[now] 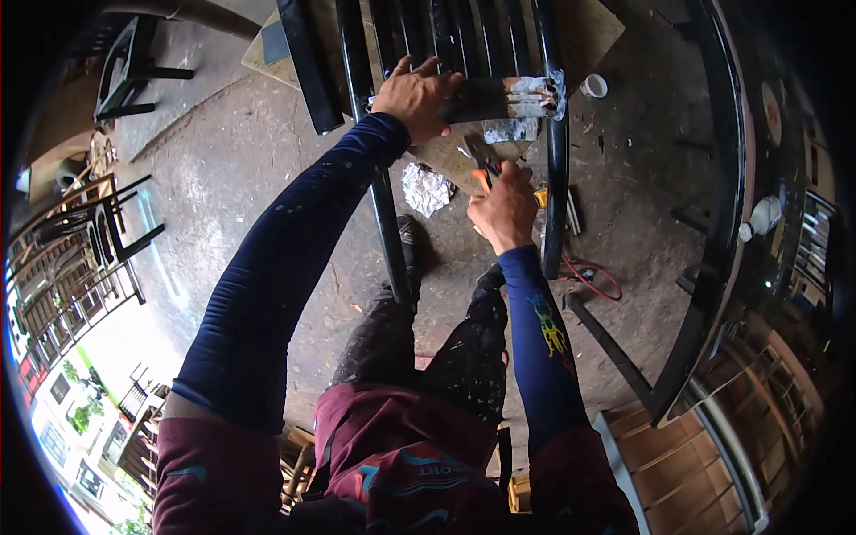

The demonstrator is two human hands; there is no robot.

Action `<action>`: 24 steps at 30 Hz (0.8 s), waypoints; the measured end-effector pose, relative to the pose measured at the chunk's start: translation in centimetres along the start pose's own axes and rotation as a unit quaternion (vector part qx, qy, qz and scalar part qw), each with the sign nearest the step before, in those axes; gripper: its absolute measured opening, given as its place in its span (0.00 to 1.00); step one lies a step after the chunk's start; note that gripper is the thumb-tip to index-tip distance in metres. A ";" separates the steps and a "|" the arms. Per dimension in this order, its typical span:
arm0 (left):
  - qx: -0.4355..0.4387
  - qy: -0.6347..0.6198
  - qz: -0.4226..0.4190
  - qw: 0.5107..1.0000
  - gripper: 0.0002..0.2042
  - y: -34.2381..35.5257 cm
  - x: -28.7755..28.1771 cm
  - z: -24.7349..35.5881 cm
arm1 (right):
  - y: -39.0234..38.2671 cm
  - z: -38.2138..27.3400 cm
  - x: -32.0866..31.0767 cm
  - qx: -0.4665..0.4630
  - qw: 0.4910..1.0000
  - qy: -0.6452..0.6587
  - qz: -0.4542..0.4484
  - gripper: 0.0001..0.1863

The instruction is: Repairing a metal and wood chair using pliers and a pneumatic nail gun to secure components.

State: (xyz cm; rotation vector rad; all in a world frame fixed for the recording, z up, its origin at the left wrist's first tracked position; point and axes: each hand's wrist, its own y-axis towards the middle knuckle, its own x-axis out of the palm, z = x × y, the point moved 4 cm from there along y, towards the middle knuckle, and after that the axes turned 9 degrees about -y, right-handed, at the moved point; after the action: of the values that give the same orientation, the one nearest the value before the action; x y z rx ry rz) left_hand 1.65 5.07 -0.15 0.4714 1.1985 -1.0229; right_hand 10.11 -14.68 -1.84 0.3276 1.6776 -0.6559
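Note:
A black slatted wooden chair frame (pixel 386 232) lies in front of me, two long legs reaching toward me. My left hand (pixel 415 100) rests on its dark crossrail (pixel 486 100), fingers spread, gripping nothing. Whitish, rough patches (pixel 530 96) cover the right end of that rail and its joint with the leg. Between the two legs, my right hand (pixel 506 207) is closed around an orange-and-black hand tool (pixel 484 170). Its narrow grey end points away from me, below the rail; its exact kind is unclear.
Crumpled white paper (pixel 427 188) lies on the concrete floor, and a white cup (pixel 594 86) stands beyond the right leg. A red cable (pixel 610 282) curls near that leg. A large black frame (pixel 704 330) rises at right; more chairs (pixel 102 227) stand at left.

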 end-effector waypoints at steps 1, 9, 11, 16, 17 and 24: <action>-0.014 -0.007 -0.028 0.999 0.46 0.5 -0.1 0.9 | -0.3 1.5 0.3 0.014 0.999 0.025 -0.017 0.27; -0.022 0.002 -0.018 1.000 0.42 0.5 -0.3 0.8 | 0.2 2.2 -0.8 -0.087 0.931 0.342 -0.091 0.17; -0.018 0.022 -0.042 0.999 0.40 0.5 -0.7 1.3 | 1.7 1.8 -4.0 -0.146 0.940 0.299 -0.069 0.19; -0.007 0.041 0.181 0.983 0.32 -2.7 0.1 3.0 | 3.8 2.3 -6.4 -0.204 0.947 0.196 -0.150 0.21; -0.021 -0.126 0.259 0.957 0.32 -5.2 0.1 4.5 | 3.2 2.8 -7.0 -0.104 0.935 0.262 -0.214 0.20; -0.237 -0.730 0.049 0.639 0.24 -13.1 7.7 13.4 | -0.6 2.8 -4.9 0.006 0.802 0.549 -0.235 0.20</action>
State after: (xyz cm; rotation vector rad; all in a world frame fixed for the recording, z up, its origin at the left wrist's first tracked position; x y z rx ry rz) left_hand -2.18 -14.82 -0.05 -0.6914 -0.1196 -0.5895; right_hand 13.09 -16.14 2.81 0.3183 2.9398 -0.9232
